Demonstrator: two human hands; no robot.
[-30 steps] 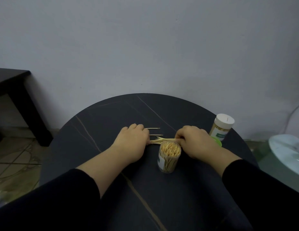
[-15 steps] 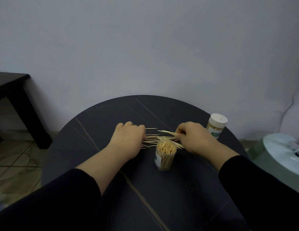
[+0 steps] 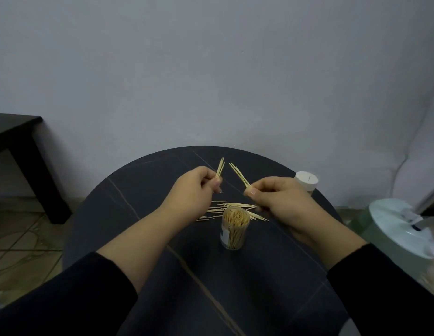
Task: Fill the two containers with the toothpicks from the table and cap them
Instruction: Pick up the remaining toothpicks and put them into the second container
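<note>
Two toothpick bunches, tips up | left hand [image 3: 191, 190] pinching one [image 3: 50, 168] | right hand [image 3: 276, 197] other [image 3: 239, 174]

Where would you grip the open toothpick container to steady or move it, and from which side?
Judging by its pose, grip the open container around its clear lower wall, coming from the right side. It stands upright, packed with toothpicks reaching the rim, so a top pinch would hit their points. Loose toothpicks lie just behind it, and the right hand is nearest.
</note>
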